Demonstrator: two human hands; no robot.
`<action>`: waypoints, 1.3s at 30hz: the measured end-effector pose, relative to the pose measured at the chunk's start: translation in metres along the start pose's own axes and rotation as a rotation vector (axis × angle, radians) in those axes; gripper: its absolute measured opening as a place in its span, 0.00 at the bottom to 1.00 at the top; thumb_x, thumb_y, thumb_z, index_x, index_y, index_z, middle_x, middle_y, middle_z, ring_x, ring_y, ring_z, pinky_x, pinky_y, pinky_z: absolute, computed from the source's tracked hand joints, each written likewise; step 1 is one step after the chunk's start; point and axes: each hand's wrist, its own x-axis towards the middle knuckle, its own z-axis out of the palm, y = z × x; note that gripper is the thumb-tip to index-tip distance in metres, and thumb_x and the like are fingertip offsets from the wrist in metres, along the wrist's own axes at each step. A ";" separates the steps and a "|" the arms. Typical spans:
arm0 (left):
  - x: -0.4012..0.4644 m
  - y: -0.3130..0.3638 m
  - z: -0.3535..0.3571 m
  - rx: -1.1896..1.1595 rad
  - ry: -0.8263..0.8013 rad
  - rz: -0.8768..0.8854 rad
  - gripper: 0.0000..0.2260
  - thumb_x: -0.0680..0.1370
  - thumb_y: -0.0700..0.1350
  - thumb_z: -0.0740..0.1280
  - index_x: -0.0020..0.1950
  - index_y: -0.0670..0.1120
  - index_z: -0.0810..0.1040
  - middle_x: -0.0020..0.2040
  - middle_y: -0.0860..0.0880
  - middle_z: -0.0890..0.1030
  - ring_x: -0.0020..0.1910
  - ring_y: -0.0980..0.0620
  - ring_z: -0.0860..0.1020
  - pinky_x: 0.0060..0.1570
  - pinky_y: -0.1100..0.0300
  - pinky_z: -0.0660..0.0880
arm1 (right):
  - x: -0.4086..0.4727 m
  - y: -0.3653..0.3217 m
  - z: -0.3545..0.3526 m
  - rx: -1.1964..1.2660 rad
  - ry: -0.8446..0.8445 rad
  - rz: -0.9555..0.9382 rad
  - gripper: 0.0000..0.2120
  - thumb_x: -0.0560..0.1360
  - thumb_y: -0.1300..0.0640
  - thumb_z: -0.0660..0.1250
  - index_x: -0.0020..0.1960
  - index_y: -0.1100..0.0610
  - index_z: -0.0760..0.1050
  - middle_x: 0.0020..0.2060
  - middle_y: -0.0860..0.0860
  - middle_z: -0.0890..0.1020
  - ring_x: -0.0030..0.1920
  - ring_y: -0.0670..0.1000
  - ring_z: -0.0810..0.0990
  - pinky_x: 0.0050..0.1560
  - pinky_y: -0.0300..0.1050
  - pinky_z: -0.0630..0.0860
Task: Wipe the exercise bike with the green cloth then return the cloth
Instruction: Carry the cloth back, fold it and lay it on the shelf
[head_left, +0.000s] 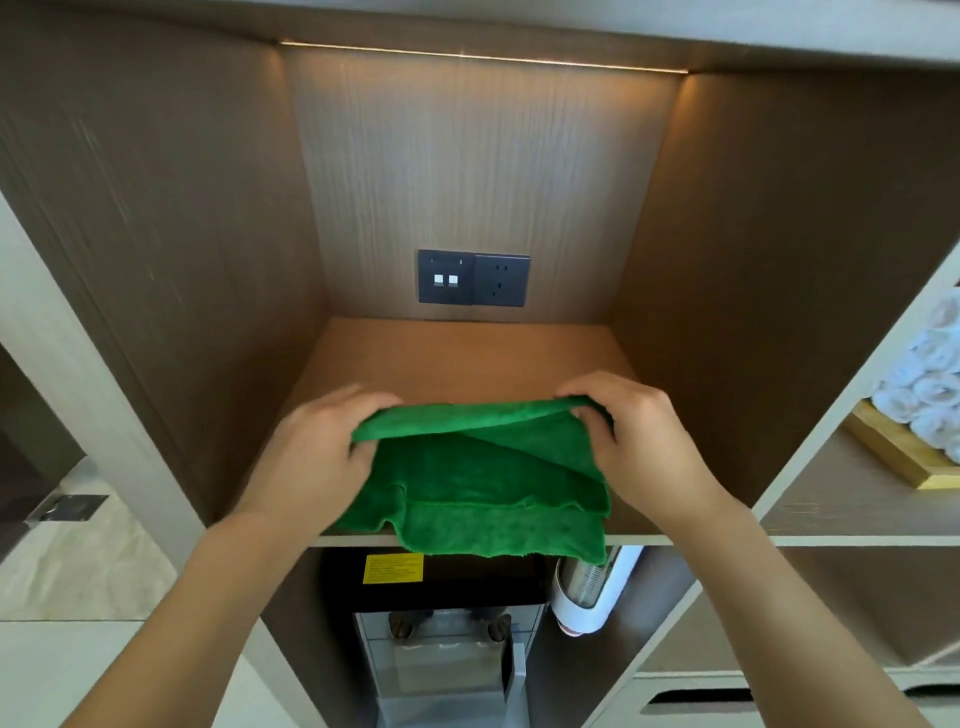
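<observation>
Left hand (317, 441), right hand (641, 431) pinch fuzzy green cloth (483, 483), folded, draping over wood-grain shelf (467, 358) edge.

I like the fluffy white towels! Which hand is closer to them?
Right. The right hand grips the green cloth on the side toward the rolled white towels, which sit in the next cubby over. The left hand holds the cloth's far side.

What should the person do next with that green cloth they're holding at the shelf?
Probably lower the folded top edge and let go. Both the left hand and right hand pinch the green cloth, which lies on the shelf with its front edge hanging over the lip.
</observation>
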 end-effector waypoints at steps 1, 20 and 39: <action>0.002 -0.005 -0.004 -0.091 0.011 -0.015 0.20 0.77 0.30 0.70 0.61 0.52 0.85 0.55 0.60 0.84 0.56 0.53 0.83 0.60 0.49 0.81 | 0.000 0.004 -0.002 -0.004 0.008 0.014 0.14 0.79 0.73 0.67 0.58 0.60 0.84 0.53 0.50 0.85 0.55 0.50 0.84 0.61 0.47 0.80; -0.033 0.045 -0.076 -0.968 0.242 -0.125 0.12 0.78 0.58 0.71 0.54 0.54 0.88 0.49 0.50 0.89 0.49 0.50 0.87 0.45 0.58 0.84 | -0.004 -0.049 -0.058 0.984 -0.107 0.068 0.08 0.78 0.51 0.74 0.48 0.55 0.86 0.37 0.50 0.87 0.36 0.47 0.86 0.37 0.38 0.80; -0.055 0.022 -0.055 -0.727 0.308 -0.287 0.09 0.83 0.45 0.66 0.53 0.54 0.86 0.47 0.51 0.89 0.45 0.47 0.87 0.41 0.53 0.85 | 0.000 -0.034 -0.006 0.555 -0.009 0.186 0.05 0.82 0.55 0.71 0.48 0.53 0.83 0.39 0.51 0.86 0.40 0.46 0.82 0.42 0.44 0.78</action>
